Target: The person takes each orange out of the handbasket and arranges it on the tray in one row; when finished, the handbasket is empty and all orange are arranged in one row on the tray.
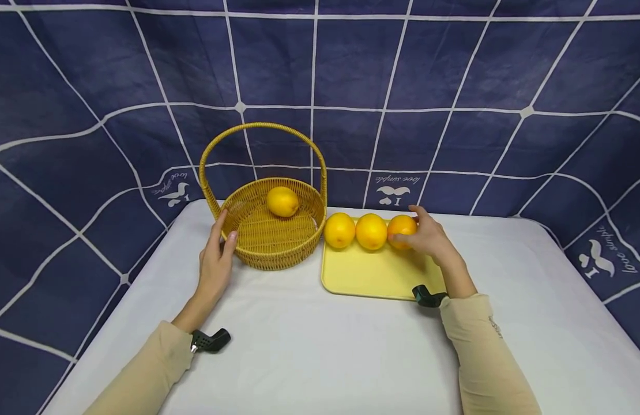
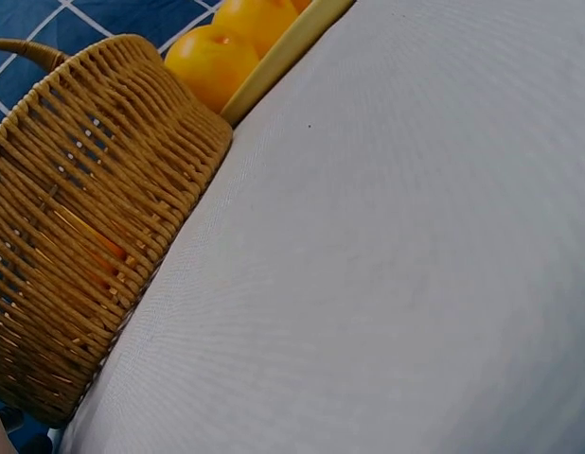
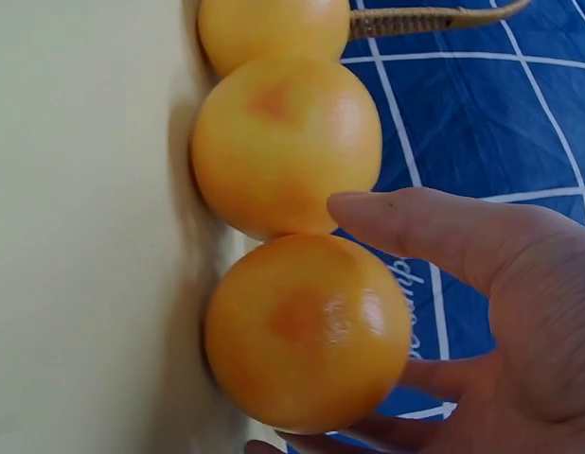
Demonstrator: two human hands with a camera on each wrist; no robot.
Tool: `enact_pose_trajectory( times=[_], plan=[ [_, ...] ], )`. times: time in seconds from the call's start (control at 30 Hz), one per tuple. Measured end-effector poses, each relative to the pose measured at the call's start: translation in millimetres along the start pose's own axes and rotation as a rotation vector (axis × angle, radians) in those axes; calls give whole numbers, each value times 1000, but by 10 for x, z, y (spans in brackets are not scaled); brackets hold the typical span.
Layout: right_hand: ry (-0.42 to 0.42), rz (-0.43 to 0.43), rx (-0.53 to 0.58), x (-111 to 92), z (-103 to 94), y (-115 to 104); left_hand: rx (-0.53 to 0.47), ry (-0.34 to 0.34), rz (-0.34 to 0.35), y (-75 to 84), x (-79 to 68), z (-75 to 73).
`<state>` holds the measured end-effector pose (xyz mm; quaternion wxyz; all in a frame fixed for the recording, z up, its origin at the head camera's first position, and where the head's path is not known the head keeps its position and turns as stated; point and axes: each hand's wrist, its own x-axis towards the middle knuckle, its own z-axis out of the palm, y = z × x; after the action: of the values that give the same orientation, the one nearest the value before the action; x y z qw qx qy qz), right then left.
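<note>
Sitting inside the right grip (image 1: 432, 237) — spread wide — is the rightmost orange (image 3: 307, 331), the left grip (image 1: 215, 259) loose at the basket (image 1: 275, 260)

Open approach runs over the white-covered surface (image 1: 320, 357), between the forearms, up to the wicker basket (image 1: 273, 260) and yellow tray (image 1: 372, 279). The tray's front half gives low access, partly overhung at right by the wrist camera (image 1: 428, 296). Along its back, the left orange (image 1: 339, 230), middle orange (image 1: 371, 231) and right orange (image 1: 401, 223) form a tight row; the right grip (image 1: 433, 235) occupies the row's right end. Basket and tray adjoin with little or no gap. Overhead basket entry is divided by the arched handle (image 1: 263, 124); the left grip (image 1: 216, 256) blocks the basket's left side. The blue curtain (image 1: 361, 144) bounds the rear.
</note>
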<state>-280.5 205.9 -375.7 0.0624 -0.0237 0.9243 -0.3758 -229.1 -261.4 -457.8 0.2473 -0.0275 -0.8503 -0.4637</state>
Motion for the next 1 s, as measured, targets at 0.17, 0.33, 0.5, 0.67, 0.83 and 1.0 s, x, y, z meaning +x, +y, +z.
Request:
enact_pose_trajectory(
  times=[0.17,0.33,0.5,0.67,0.83,1.0],
  plan=[
    [39,-5,21,-11,-31,-26,1,-5,3,-7,13,-5],
    [137,-75,23,0,-26,-99,2,-4,-14,-17,-3,-4],
    [284,-173,23,-33,-16,-204,-5,-8,-8,-22,-4,4],
    [316,-235,83,-94,-31,-329,-1,-11,-9,-17,13,7],
    [298,-262,139,-118,-17,-439,-2,1,-8,-12,24,-11],
    [270,-275,159,-145,58,-514,-1,-6,-8,-23,15,-14]
  ],
)
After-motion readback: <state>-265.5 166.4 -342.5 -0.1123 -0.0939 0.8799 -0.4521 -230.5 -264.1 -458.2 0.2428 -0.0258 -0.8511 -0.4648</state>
